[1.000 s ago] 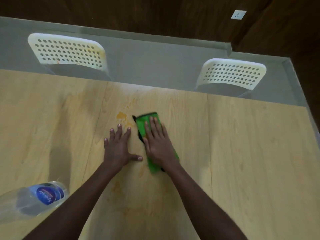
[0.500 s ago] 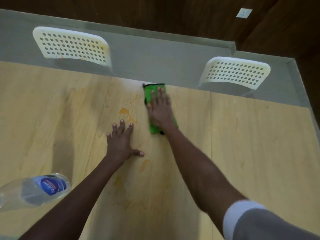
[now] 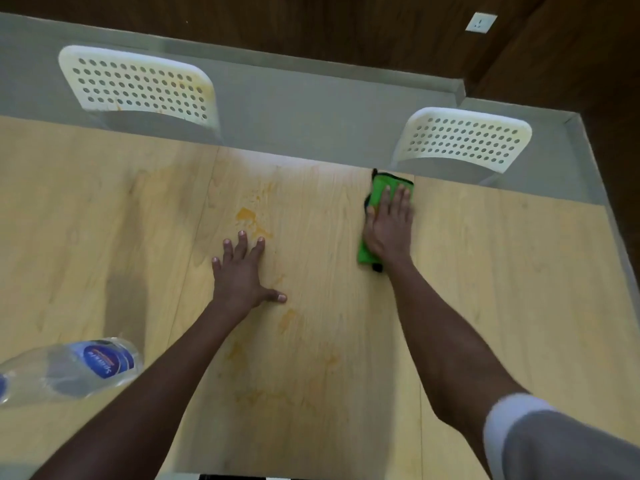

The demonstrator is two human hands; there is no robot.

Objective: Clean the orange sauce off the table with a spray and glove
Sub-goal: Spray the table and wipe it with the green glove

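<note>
Pressing down: the right hand (image 3: 389, 226) lies flat, fingers straight and spread, on the green glove (image 3: 375, 195) near the far edge of the surface (image 3: 502, 289)
Glove: bright green with a dark trim, flat on the wood, its far end poking out past the fingertips, its near end showing by the wrist
Sauce: the orange sauce (image 3: 250, 218) sits well left of the glove, a thick blob with splashes, just beyond the left fingertips; fainter orange smears (image 3: 287, 318) trail toward the near edge
Left grip: the left hand (image 3: 242, 275) is planted palm down on the bare wood, fingers spread, thumb out to the side, holding nothing
Spray: the clear spray bottle (image 3: 65, 370) with a blue label shows at the near left, apart from both hands
Sleeve: a grey sleeve with white cuff (image 3: 512, 420) covers the right upper arm
Beyond the surface: two white perforated chairs (image 3: 138, 84) on a grey floor; a wall socket (image 3: 480, 22) on dark wood panelling
</note>
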